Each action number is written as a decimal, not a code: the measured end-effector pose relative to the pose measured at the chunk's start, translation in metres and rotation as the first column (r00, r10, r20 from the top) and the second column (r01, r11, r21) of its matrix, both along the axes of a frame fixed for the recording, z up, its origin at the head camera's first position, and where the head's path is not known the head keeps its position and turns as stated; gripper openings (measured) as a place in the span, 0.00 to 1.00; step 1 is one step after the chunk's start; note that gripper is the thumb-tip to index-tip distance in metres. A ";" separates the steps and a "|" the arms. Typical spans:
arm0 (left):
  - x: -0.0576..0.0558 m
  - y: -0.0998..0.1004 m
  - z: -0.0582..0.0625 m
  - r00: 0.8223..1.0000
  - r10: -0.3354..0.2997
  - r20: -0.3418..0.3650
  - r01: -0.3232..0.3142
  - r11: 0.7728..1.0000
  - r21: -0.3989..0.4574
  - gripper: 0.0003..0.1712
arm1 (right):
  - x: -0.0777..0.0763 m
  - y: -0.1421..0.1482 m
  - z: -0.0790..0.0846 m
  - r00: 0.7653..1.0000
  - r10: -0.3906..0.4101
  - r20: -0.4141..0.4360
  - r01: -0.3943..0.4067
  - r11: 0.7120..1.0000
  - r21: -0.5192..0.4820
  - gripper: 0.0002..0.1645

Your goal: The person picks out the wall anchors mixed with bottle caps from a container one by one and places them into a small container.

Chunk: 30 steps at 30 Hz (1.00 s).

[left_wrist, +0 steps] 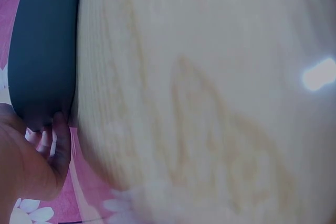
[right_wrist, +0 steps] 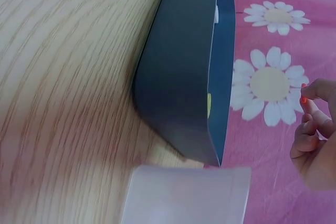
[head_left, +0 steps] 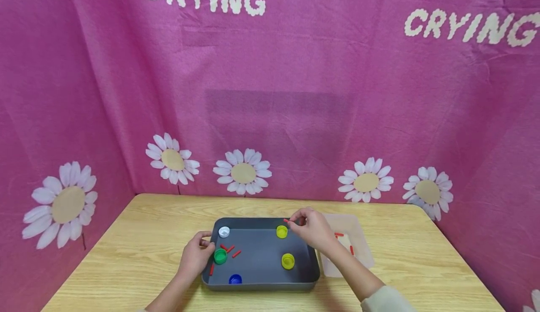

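A dark grey tray (head_left: pixel 253 286) lies on the table with a white cap (head_left: pixel 224 232), a green cap (head_left: pixel 220 256), a blue cap (head_left: pixel 235 279) and two yellow caps (head_left: pixel 288 261) inside. Several short red sticks (head_left: pixel 236 254) lie loose near the green cap. At the tray's left wall, my left hand (head_left: pixel 196 256) grips the side, its fingers on the outer wall in the left wrist view. My right hand (head_left: pixel 313 230) pinches one red stick (right_wrist: pixel 303 94) between thumb and finger, above the tray's far right part near the far yellow cap (head_left: pixel 281 231).
A translucent plastic box (head_left: pixel 363 241) with several red sticks (head_left: pixel 352 250) stands against the tray's right side, partly behind my right arm. Wooden table (head_left: pixel 143 237) surrounds both. A pink curtain (head_left: pixel 295 129) with daisies hangs behind the table and at its sides.
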<state>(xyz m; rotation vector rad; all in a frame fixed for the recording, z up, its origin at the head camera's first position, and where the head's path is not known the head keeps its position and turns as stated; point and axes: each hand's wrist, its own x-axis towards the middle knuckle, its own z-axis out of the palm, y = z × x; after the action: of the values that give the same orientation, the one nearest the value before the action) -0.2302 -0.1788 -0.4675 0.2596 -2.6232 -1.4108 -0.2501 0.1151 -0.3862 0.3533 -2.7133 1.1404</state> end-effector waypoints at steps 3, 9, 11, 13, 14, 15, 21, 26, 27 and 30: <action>-0.001 -0.001 0.000 1.000 0.001 -0.001 -0.001 1.000 -0.002 0.21 | -0.001 0.007 0.000 1.000 -0.017 -0.006 0.017 1.000 -0.006 0.03; 0.000 -0.001 0.000 1.000 0.003 -0.002 -0.003 1.000 -0.003 0.21 | -0.003 0.019 -0.001 0.998 -0.032 -0.047 0.033 0.999 0.003 0.02; 0.000 -0.001 0.000 1.000 0.000 -0.004 0.000 1.000 -0.002 0.21 | -0.004 0.024 -0.002 0.998 -0.040 -0.054 0.040 0.999 0.004 0.03; 0.000 -0.001 0.000 1.000 0.000 -0.002 0.000 1.000 0.001 0.21 | -0.006 0.029 -0.003 0.997 -0.048 -0.056 0.048 0.999 0.004 0.03; 0.000 -0.001 -0.001 1.000 -0.002 -0.002 0.002 1.000 0.003 0.21 | -0.006 0.031 -0.003 0.997 -0.052 -0.055 0.053 0.999 0.002 0.03; 0.000 0.000 -0.001 1.000 -0.006 -0.002 0.006 1.000 0.003 0.21 | -0.006 0.034 -0.002 0.997 -0.058 -0.049 0.059 0.998 0.003 0.03; 0.000 0.000 -0.001 1.000 -0.008 0.004 0.008 1.000 0.005 0.21 | -0.006 0.051 0.002 0.996 -0.083 -0.013 0.083 0.996 0.014 0.04; 0.000 0.000 -0.001 1.000 -0.007 0.005 0.006 1.000 0.005 0.21 | -0.004 0.065 0.005 0.995 -0.098 -0.025 0.099 0.994 0.036 0.04; 0.000 0.000 -0.001 1.000 -0.004 0.006 0.004 1.000 0.004 0.21 | -0.004 0.067 0.005 0.995 -0.097 -0.028 0.098 0.995 0.034 0.04; 0.000 0.000 -0.002 1.000 0.003 0.006 -0.003 1.000 0.001 0.21 | -0.003 0.074 0.004 0.994 -0.105 -0.031 0.106 0.994 0.037 0.05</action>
<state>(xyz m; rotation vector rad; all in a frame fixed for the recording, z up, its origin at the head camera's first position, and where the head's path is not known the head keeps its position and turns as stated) -0.2304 -0.1791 -0.4693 0.2679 -2.6260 -1.4132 -0.2526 0.1895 -0.3818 0.2269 -2.6966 1.0485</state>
